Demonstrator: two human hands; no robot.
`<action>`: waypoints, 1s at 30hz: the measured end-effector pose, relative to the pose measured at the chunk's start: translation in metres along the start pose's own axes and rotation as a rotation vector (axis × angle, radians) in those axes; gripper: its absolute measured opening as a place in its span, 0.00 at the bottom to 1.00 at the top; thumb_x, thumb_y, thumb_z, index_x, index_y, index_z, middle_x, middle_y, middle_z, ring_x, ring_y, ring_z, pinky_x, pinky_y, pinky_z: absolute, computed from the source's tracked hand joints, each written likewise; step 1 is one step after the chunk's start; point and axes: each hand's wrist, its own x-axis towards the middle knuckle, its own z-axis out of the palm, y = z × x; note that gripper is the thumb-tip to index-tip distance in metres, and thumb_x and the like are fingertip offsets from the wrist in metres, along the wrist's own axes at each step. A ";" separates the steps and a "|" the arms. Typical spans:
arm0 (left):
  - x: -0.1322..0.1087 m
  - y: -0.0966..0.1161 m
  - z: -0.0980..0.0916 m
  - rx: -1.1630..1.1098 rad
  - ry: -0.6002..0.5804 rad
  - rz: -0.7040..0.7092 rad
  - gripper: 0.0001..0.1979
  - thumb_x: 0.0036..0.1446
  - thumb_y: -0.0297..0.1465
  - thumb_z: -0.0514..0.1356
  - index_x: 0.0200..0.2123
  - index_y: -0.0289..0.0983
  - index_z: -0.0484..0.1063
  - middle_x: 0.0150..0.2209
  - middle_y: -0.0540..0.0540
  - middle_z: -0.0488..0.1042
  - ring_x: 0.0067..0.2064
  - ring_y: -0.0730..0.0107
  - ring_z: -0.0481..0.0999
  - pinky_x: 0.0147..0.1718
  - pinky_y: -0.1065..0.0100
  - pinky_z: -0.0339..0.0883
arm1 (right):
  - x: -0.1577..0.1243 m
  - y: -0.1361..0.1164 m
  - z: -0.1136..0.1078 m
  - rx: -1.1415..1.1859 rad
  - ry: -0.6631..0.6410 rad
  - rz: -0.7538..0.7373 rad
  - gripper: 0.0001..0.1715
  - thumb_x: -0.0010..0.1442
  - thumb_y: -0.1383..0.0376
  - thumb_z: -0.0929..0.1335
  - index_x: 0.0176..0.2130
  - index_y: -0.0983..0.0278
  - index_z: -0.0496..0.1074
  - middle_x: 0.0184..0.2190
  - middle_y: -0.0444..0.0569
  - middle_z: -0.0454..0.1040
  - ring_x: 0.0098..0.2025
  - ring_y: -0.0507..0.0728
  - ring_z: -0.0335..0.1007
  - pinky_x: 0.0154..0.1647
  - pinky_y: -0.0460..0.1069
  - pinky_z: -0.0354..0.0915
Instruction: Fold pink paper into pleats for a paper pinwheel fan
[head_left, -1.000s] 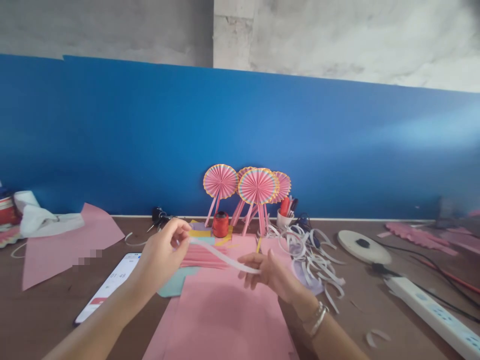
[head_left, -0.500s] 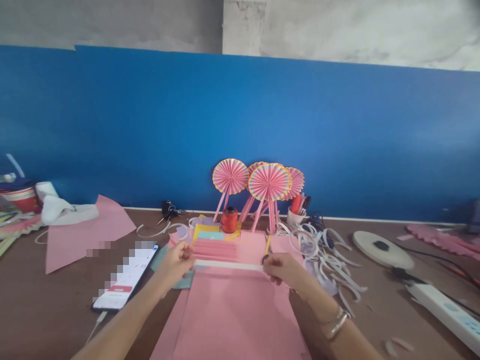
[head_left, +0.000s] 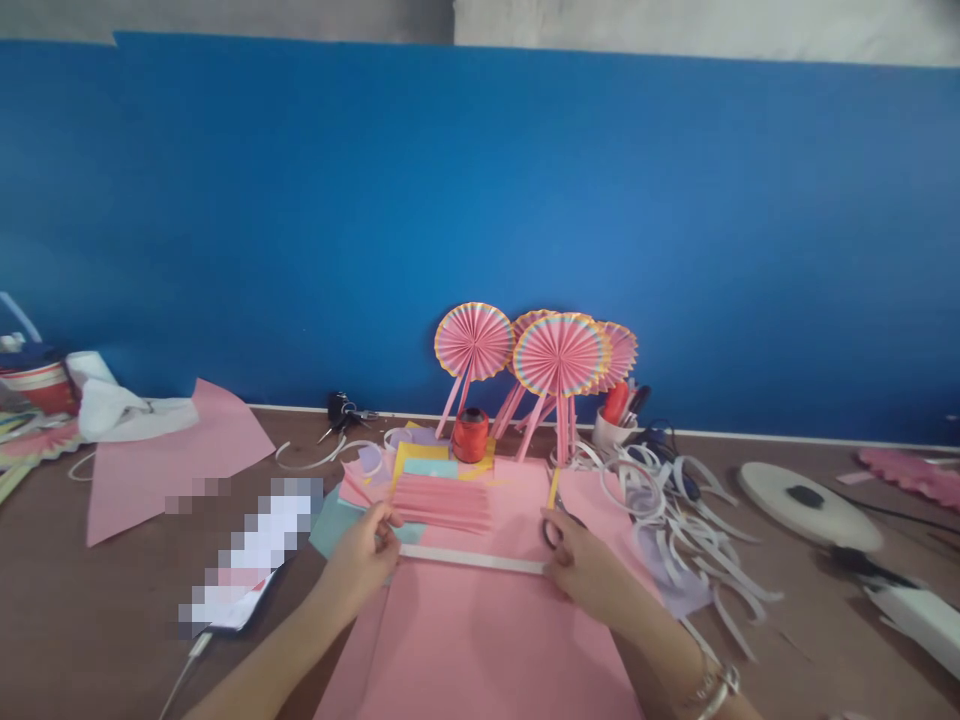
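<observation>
My left hand (head_left: 367,550) pinches the left end of a narrow white strip (head_left: 472,560). At the strip's other end, the fingers of my right hand (head_left: 574,560) are closed on it. The strip is drawn straight across the top part of a large pink paper sheet (head_left: 495,640); whether it touches the sheet I cannot tell. Just beyond it lies a pleated pink paper piece (head_left: 442,502). Scissors (head_left: 553,530) with dark handles lie beside my right fingers, partly hidden by them.
Pink folded paper fans (head_left: 562,355) lean against the blue panel (head_left: 300,200). A red thread spool (head_left: 471,437) stands before them. Curled white strips (head_left: 697,530) heap at the right, near a flat round cream object (head_left: 810,505). A phone (head_left: 255,560) lies left, with pink paper (head_left: 180,460) behind.
Both hands have brought the white strip a little closer to me, away from the pleated paper. The camera view has tilted down and shifted slightly left.
</observation>
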 end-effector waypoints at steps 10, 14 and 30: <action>-0.004 0.002 0.000 0.188 -0.026 0.013 0.08 0.47 0.27 0.49 0.33 0.41 0.61 0.26 0.54 0.64 0.24 0.71 0.70 0.25 0.71 0.60 | -0.007 -0.014 -0.003 -0.001 -0.044 0.068 0.20 0.43 0.80 0.58 0.35 0.61 0.57 0.17 0.34 0.53 0.22 0.51 0.58 0.27 0.44 0.50; -0.004 0.000 0.000 0.228 -0.032 0.009 0.07 0.49 0.27 0.49 0.34 0.41 0.60 0.28 0.54 0.66 0.26 0.70 0.71 0.27 0.70 0.60 | -0.008 -0.018 -0.004 0.030 -0.046 0.104 0.21 0.43 0.81 0.58 0.35 0.60 0.56 0.17 0.34 0.55 0.23 0.51 0.58 0.26 0.44 0.49; -0.006 0.007 0.001 0.365 -0.006 0.023 0.07 0.51 0.26 0.49 0.35 0.41 0.60 0.27 0.55 0.69 0.26 0.71 0.71 0.27 0.72 0.59 | -0.006 -0.020 -0.001 -0.011 0.004 0.118 0.21 0.40 0.80 0.59 0.34 0.61 0.57 0.19 0.37 0.59 0.25 0.53 0.61 0.25 0.45 0.47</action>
